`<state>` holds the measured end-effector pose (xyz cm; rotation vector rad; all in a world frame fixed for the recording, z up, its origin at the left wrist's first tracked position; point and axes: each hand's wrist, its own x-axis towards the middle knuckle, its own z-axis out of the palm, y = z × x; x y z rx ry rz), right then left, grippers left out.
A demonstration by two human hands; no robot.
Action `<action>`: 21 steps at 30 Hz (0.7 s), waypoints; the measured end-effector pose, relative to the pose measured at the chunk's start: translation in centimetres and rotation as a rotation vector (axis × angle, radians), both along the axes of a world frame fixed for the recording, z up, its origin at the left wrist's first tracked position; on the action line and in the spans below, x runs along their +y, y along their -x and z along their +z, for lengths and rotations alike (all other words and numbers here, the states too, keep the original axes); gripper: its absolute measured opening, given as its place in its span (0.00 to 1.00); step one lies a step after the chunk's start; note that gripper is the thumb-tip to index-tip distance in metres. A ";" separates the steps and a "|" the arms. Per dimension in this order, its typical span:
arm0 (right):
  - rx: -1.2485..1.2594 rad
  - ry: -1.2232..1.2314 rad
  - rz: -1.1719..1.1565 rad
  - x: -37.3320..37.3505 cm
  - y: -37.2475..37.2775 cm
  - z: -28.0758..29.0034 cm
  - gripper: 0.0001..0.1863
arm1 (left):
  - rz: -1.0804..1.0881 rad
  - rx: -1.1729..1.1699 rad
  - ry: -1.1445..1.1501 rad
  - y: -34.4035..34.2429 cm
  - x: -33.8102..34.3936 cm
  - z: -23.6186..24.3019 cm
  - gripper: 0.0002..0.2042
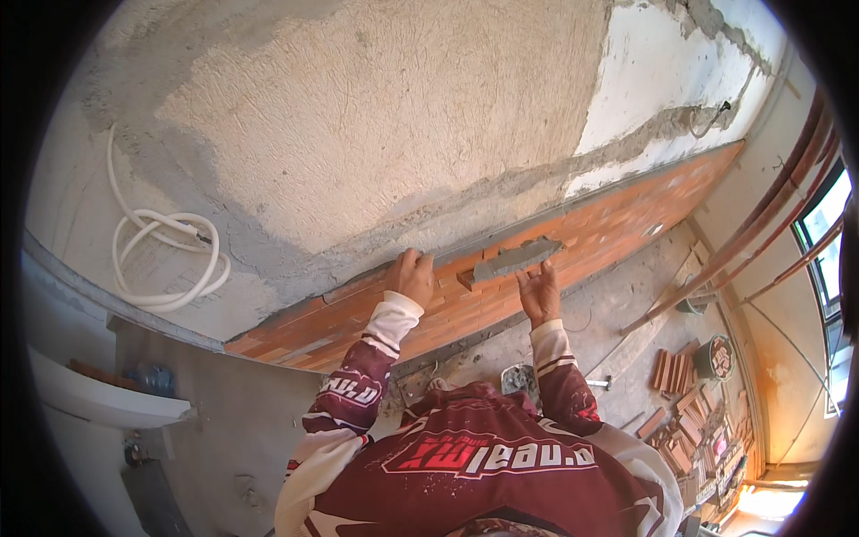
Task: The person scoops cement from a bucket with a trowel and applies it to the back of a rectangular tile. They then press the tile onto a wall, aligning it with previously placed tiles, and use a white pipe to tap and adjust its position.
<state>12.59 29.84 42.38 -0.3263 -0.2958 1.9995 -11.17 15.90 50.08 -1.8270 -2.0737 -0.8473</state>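
While the left hand [411, 276] rests close to the middle, at the top edge of a low brick wall [626, 210], the right hand [540, 294] is just off the middle at 3 o'clock, with its thumb and fingers clamped on the near side of a thin orange brick [494, 281]. Wet grey cement [512, 259] lies on top of the brick, which sits between the two hands, near the left one but apart from it. The left hand's fingers are bent and close together, but I cannot tell if they pinch anything. The low wall runs slanting from 8 o'clock up to 2 o'clock. Above it, at 12 o'clock, is a big rough tan wall [385, 116] with grey patches. A white hose [170, 300] hangs in loops at 9 o'clock. Down near 5 o'clock, beside the right arm, is a bucket [519, 379] with grey stuff in it. A hammer [601, 383] lies on the floor at 4 o'clock. Farther out that way is a messy pile of bricks [693, 421], with a round tub [716, 358] just beside it. Long reddish pipes [761, 215] slant across near 3 o'clock, in front of a bright window [834, 210].
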 end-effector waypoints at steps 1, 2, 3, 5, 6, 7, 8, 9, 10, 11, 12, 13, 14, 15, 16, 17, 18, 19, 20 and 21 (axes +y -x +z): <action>-0.005 0.000 0.009 0.1 0.1 -0.1 0.06 | 0.024 0.085 0.063 0.0 0.4 -0.1 0.06; -0.012 -0.007 0.016 0.2 0.2 -0.2 0.07 | 0.048 0.168 0.127 -0.1 0.7 -0.3 0.05; -0.015 -0.012 0.022 0.2 0.2 -0.3 0.08 | 0.043 0.199 0.131 -0.1 0.9 -0.4 0.04; -0.032 -0.020 0.031 0.5 0.4 -0.6 0.10 | 0.031 0.260 0.137 -0.1 1.4 -0.8 0.03; -0.044 -0.021 0.032 0.8 0.7 -0.7 0.12 | 0.042 0.277 0.144 0.0 1.7 -0.9 0.03; -0.056 -0.023 0.033 1.0 0.8 -0.8 0.13 | 0.054 0.294 0.151 0.2 1.9 -1.1 0.03; -0.062 -0.025 0.028 1.0 0.9 -0.9 0.13 | 0.065 0.311 0.157 0.3 2.1 -1.2 0.03; -0.067 -0.025 0.022 0.9 1.2 -0.7 0.14 | 0.074 0.303 0.141 0.5 2.3 -1.2 0.02; -0.072 -0.026 0.016 0.8 1.5 -0.4 0.15 | 0.084 0.295 0.126 0.7 2.4 -1.2 0.02; -0.073 -0.033 0.012 0.8 1.8 -0.4 0.14 | 0.094 0.287 0.110 0.9 2.4 -1.2 0.02; -0.079 -0.040 0.000 0.9 1.8 -0.4 0.14 | 0.098 0.235 0.103 0.5 2.6 -0.7 0.02; -0.085 -0.047 -0.012 1.1 1.9 -0.4 0.14 | 0.103 0.183 0.096 0.2 2.6 -0.1 0.02; -0.102 -0.033 -0.041 1.2 2.0 -0.3 0.13 | 0.107 0.131 0.091 -0.2 2.7 0.5 0.02; -0.111 -0.013 -0.055 0.6 2.8 0.8 0.12 | 0.088 0.110 0.063 0.1 2.2 1.1 0.02; -0.125 0.006 -0.076 0.2 3.3 1.7 0.11 | 0.062 0.085 0.035 0.4 2.1 1.5 0.02; -0.124 0.014 -0.083 0.0 3.9 2.3 0.11 | 0.035 0.060 0.006 0.6 1.9 1.9 0.02; -0.123 0.020 -0.091 0.0 4.4 2.9 0.11 | 0.016 0.054 0.005 0.5 1.7 2.3 0.02; -0.123 0.026 -0.099 0.0 4.8 3.2 0.11 | -0.004 0.048 0.005 0.5 1.5 2.7 0.02; -0.119 0.034 -0.098 0.1 5.3 3.2 0.11 | -0.023 0.042 0.004 0.5 1.4 3.0 0.03; -0.118 0.038 -0.099 0.4 5.7 3.0 0.12 | -0.029 0.037 0.009 0.4 1.4 2.9 0.03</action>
